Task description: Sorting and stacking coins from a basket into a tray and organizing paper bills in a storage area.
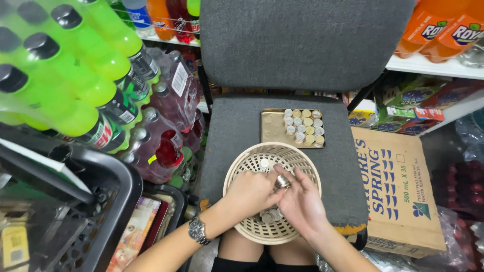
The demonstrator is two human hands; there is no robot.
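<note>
On the seat of a grey office chair, near its front edge, sits a round cream basket of woven plastic with many small holes. Inside it lie some loose silver coins, close to the side nearest the person, and one more coin rests near the far wall. Both hands are over the basket and they meet in its middle. The left hand, with a wristwatch on the wrist, is half closed and its fingertips touch a short stack of coins. The right hand is curled under and around the same stack, so the stack is pinched between the fingers of the two hands. The fingers are only a little apart, as much as the stack needs.

Behind the basket, further back on the seat, lies a flat golden tray. On its right part stand rolled coin stacks in neat rows, some silver and some golden, and the left part is bare.

To the left of the chair are packs of green bottles and red bottles. To the right stands a brown carton box.
</note>
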